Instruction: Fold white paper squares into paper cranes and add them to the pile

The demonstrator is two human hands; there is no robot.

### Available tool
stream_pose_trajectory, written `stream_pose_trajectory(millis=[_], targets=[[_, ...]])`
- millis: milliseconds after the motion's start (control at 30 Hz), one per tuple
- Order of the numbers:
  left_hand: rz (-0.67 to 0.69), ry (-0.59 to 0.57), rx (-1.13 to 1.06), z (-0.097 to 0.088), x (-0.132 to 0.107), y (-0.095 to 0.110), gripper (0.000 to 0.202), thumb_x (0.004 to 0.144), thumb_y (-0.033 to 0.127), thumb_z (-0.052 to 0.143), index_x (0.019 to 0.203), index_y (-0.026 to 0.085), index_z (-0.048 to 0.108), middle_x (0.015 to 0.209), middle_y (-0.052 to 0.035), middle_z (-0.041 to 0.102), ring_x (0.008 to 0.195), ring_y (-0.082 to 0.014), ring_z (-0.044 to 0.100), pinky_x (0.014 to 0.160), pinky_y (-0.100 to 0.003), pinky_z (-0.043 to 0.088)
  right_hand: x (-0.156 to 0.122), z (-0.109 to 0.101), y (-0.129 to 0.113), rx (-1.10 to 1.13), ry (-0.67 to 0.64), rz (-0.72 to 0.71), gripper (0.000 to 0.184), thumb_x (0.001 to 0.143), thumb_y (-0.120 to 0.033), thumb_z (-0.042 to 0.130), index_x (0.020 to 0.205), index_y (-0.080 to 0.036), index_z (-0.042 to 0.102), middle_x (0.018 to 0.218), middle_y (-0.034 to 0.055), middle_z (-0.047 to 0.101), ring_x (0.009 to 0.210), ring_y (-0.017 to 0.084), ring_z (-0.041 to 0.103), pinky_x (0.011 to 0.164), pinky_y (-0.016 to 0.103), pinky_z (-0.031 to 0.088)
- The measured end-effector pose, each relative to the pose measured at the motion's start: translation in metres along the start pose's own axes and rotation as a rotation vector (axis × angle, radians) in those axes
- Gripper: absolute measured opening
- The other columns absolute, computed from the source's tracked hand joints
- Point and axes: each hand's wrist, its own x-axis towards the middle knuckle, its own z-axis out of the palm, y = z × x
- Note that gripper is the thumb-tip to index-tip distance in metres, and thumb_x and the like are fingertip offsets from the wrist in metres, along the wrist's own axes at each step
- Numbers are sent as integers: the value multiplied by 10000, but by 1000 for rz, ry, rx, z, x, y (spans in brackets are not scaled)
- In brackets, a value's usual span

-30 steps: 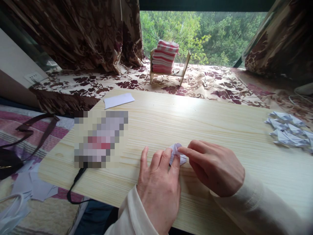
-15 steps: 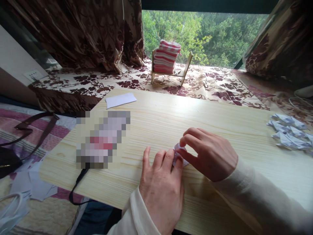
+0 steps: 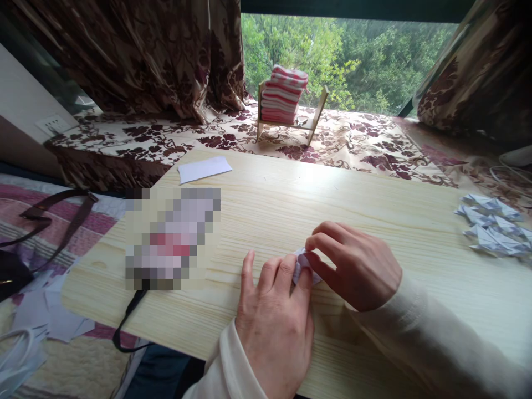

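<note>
A small piece of folded white paper (image 3: pixel 297 272) lies on the light wooden table, mostly covered by my fingers. My left hand (image 3: pixel 274 310) rests palm down and open, fingers stretched out, two fingertips pressing on the paper. From the right, my right hand (image 3: pixel 353 263) is closed in a pinch at the paper's upper edge, thumb and index finger on it. The fold under my fingertips is partly hidden.
Several folded white paper pieces (image 3: pixel 494 224) sit at the table's right. A flat white paper strip (image 3: pixel 205 169) lies far left, above a blurred-out object (image 3: pixel 172 238) with a black strap. Towels (image 3: pixel 283 97) stand on a small rack by the window. Loose paper sheets (image 3: pixel 52 313) lie lower left.
My right hand has shifted very slightly down, and its fingertips remain at the paper. My left hand stays in place.
</note>
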Motion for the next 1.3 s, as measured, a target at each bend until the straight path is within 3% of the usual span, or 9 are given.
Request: stream_pose_trajectory(millis=[333,667,933,1300], targets=[[-3,12,2,-1,-1,0,376,858,212,410,1220,218,509,1191,-27,564,1097,-209,461,1079,-506,156,1,1,3,60,-36,-16,220,852,-240,483,693,-187,625,735,34,579,657,145,516,540,262,335],[5,43,71,3,-2,-1,395,848,222,425,1233,208,513,1303,-70,506,1119,-236,469,1038,-520,249,-6,-3,7,323,-156,6,157,841,-203,495,860,-193,650,810,48,593,696,144,549,596,255,412],[42,62,95,2,-1,-2,376,845,218,436,1203,216,550,1385,-38,432,1059,-261,492,948,-494,352,-14,-2,8,396,-123,14,248,841,-140,432,970,-191,638,832,66,590,712,154,546,598,263,419],[58,42,116,0,0,-1,393,836,192,428,1211,194,545,1336,-60,488,1055,-265,493,936,-507,358,-18,-1,8,389,-88,28,295,833,-109,392,964,-196,641,829,70,574,706,149,538,609,261,427]])
